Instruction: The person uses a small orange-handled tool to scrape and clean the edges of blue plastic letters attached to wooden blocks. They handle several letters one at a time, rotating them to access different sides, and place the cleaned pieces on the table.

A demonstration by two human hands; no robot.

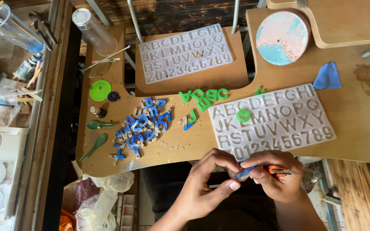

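Pinching a small blue resin piece (244, 173) between thumb and fingertips, the left hand (208, 182) holds it just below the near edge of the wooden table (356, 128). The right hand (275, 175) is closed around an orange-handled cutting tool (281, 172), its tip against the piece. Just beyond the hands lies a white letter mould (275, 122) with a green ring (243, 115) on it; a heap of blue letters (142, 128) sits to the left.

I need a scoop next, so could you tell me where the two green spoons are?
In the head view, the green spoons lie at the left of the wooden table, left of the pile of blue letters.
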